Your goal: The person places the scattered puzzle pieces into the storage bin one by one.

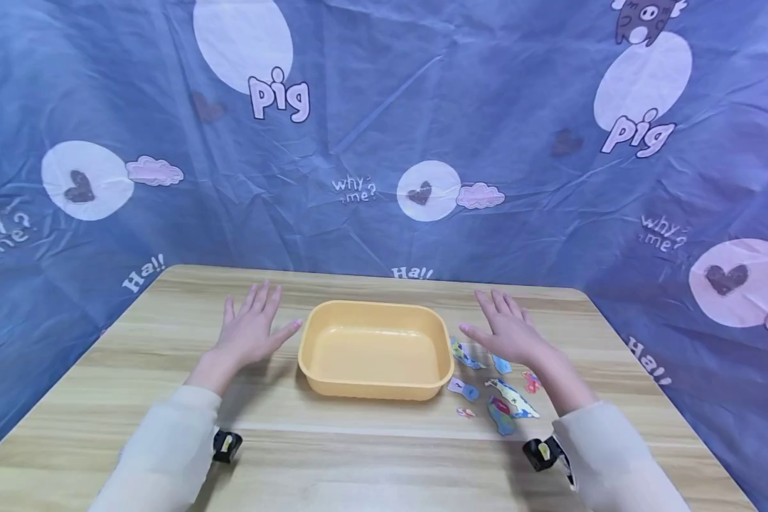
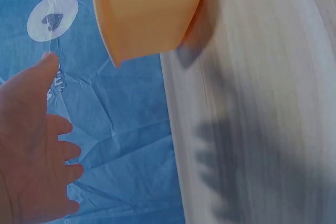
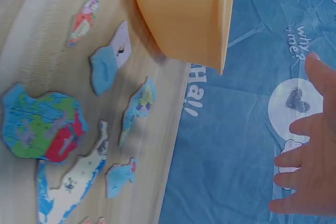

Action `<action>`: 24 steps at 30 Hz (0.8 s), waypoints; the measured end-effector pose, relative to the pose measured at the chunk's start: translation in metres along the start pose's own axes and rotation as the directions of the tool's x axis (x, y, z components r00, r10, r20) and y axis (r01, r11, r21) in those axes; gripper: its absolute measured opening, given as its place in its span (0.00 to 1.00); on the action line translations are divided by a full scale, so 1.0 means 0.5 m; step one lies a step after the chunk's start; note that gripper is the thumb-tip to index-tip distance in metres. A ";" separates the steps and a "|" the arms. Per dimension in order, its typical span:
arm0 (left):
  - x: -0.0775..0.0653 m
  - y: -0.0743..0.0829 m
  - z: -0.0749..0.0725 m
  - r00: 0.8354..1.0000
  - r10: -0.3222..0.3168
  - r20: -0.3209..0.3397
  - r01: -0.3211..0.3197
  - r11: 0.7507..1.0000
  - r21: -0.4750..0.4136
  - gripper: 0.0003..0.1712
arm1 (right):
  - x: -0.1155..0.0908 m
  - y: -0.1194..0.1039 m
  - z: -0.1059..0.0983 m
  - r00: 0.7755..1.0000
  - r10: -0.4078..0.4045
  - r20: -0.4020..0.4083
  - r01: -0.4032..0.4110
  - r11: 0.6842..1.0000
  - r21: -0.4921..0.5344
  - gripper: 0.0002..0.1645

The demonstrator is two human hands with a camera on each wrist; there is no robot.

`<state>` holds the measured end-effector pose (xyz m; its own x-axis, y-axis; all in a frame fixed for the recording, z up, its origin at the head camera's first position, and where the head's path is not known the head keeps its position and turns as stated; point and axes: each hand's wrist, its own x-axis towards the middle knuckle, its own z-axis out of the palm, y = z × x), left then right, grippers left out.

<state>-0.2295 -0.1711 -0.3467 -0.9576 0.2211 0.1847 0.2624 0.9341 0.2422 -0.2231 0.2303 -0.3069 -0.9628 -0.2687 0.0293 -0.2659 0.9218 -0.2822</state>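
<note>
A yellow-orange rectangular tray (image 1: 376, 391) with rounded corners sits in the middle of the wooden table. To its left hovers my left hand (image 1: 249, 334), fingers straight and spread, thumb pointing toward the tray's side. My right hand (image 1: 508, 331) is held over the table on the other side, also spread and holding nothing. Beneath and in front of it lie several flat, colourful, irregularly shaped puzzle pieces with map-like printing, among them a green, blue and red piece (image 3: 44, 124), a white and blue piece (image 3: 73, 184) and a slim blue piece (image 3: 137, 109).
A blue cloth (image 1: 358, 235) printed with hearts, clouds and words hangs behind the table and along both sides. The light wood table top (image 1: 333, 462) extends around the tray. Black wrist cameras show below the left sleeve (image 1: 166, 448) and the right sleeve (image 1: 614, 455).
</note>
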 end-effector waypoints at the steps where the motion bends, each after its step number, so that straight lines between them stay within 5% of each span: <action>1: 0.000 0.000 0.001 1.000 -0.003 -0.002 0.003 1.000 -0.007 0.46 | -0.003 0.001 0.001 1.000 -0.005 -0.005 0.005 1.000 0.005 0.49; 16: -0.008 -0.010 0.033 0.995 -0.067 -0.072 0.050 0.973 -0.224 0.44 | -0.062 0.035 0.051 0.980 -0.101 -0.174 0.131 0.976 0.173 0.46; 24: -0.007 -0.013 0.061 0.996 -0.056 -0.063 0.030 0.936 -0.351 0.43 | -0.096 0.054 0.087 0.983 -0.085 -0.165 0.126 0.958 0.257 0.46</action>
<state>-0.2315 -0.1693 -0.3781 -0.9613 0.1502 0.2308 0.2583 0.7824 0.5666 -0.1822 0.2560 -0.3575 -0.9317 -0.2960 0.2105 -0.3631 0.7776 -0.5134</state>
